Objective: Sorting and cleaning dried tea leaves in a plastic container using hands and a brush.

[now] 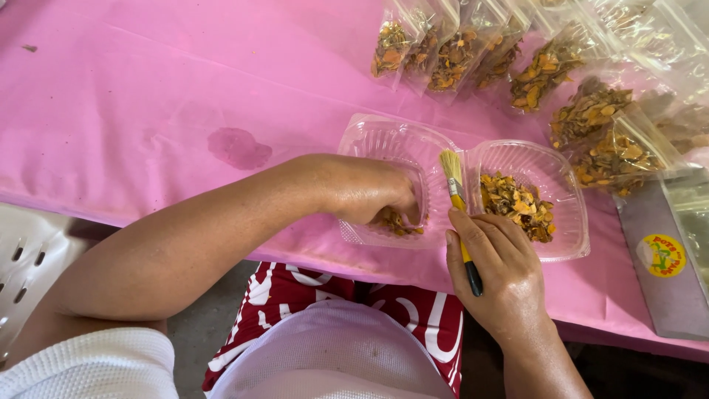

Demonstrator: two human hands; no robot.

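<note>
My left hand (pixel 367 191) reaches into the left half of an open clear plastic clamshell box (pixel 369 140), its fingers closed on a few dried orange-brown pieces (pixel 399 222) at the near edge. My right hand (pixel 496 270) holds a small paintbrush (pixel 457 193) with a yellow and black handle and pale bristles, upright over the hinge between the two halves. The right half (pixel 572 188) holds a pile of dried yellow-brown pieces (pixel 517 205).
Several clear bags of the same dried pieces (pixel 591 111) lie across the back right of the pink tablecloth (pixel 148 96). A grey flat pack with a round yellow sticker (pixel 662 256) lies at the right. A wet stain (pixel 238 148) marks the cloth. A white plastic chair (pixel 29 251) is at the left.
</note>
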